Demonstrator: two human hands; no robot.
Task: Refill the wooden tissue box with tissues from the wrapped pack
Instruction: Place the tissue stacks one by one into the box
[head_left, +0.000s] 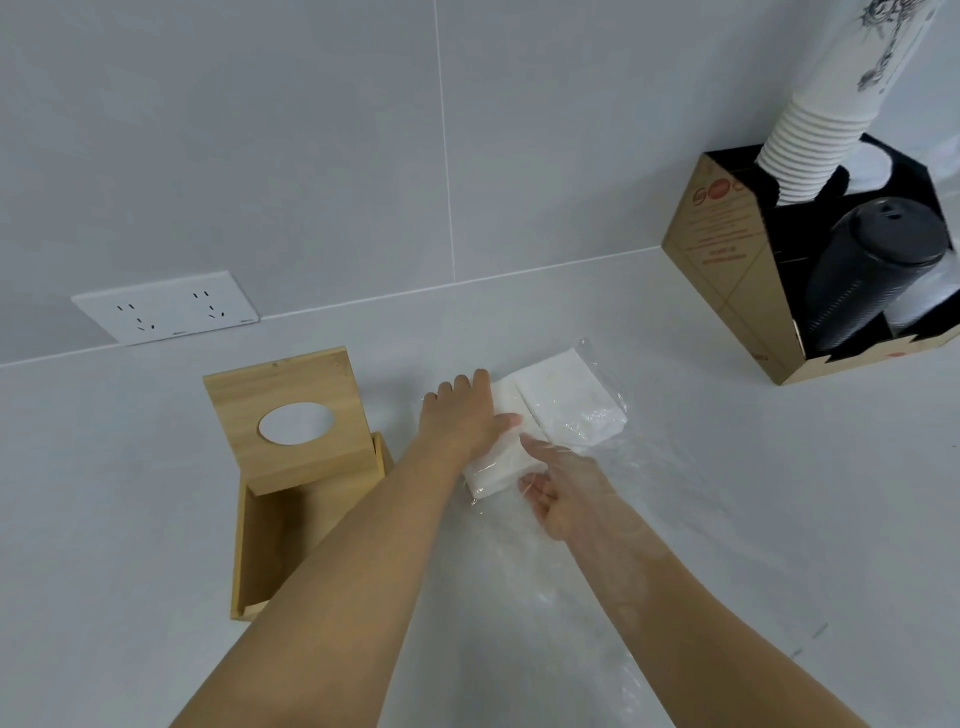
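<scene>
Two bare hands meet at the middle of the frame over a stack of white tissues (540, 415) lying on a pale grey counter (727, 493). The left hand (465, 415) lies palm down on the stack's left part, fingers curled over its far edge and thumb pressed on top, gripping it. The right hand (558, 493) sits just below the stack, fingers partly spread and touching its near corner; clear plastic wrap (597, 410) blurs over this hand and forearm, so whether it pinches the wrap cannot be told. The wrap still clings around the stack's right end.

At left of centre stands the wooden tissue box (265, 540), open, its inside bare wood. Its lid (291, 415), with an oval hole, leans tilted across the box's far end. A white wall socket (166, 306) sits at upper left. At upper right a cardboard holder (727, 260) carries stacked white paper cups (810, 140) and black lids (872, 265).
</scene>
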